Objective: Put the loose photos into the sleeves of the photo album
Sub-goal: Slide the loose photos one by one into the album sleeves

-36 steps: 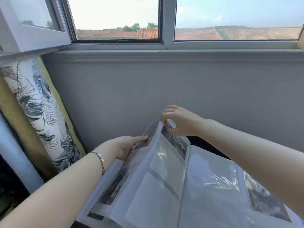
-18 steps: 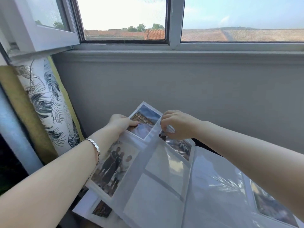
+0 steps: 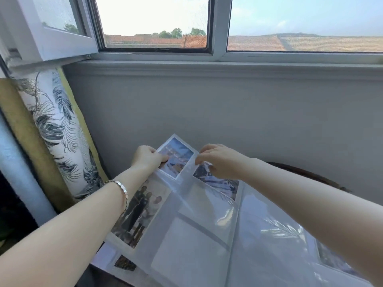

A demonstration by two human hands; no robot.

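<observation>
- The photo album [image 3: 207, 255] lies open below the window [image 3: 157, 23], its far edge near the grey wall; what carries it is hidden.
- The left hand [image 3: 145, 160], a bracelet [image 3: 121, 188] on its wrist, has its fingers curled and its thumb pressed on the near-left edge of a blue-sky photo [image 3: 177, 156], pinching it at the far corner of the left page; I cannot tell whether this photo is fully seated in its sleeve or only partly in.
- The right hand [image 3: 218, 160] has its fingers bent and pinches the far edge of the lifted page [image 3: 199, 204], holding that translucent leaf up off the left page.
- Done so far, as I judge it: a group photo [image 3: 141, 212] sits in the sleeve just below the blue-sky photo; another photo [image 3: 217, 184] fills the far sleeve of the lifted page; a small photo [image 3: 125, 264] shows at the near-left corner, and a dim one [image 3: 331, 259] on the right page.
- Left to do: the empty sleeves [image 3: 186, 249] on the lifted page have nothing in them; no pile of loose photos is in view, so how many remain cannot be told.
- A patterned cushion [image 3: 53, 129] stands at the left.
</observation>
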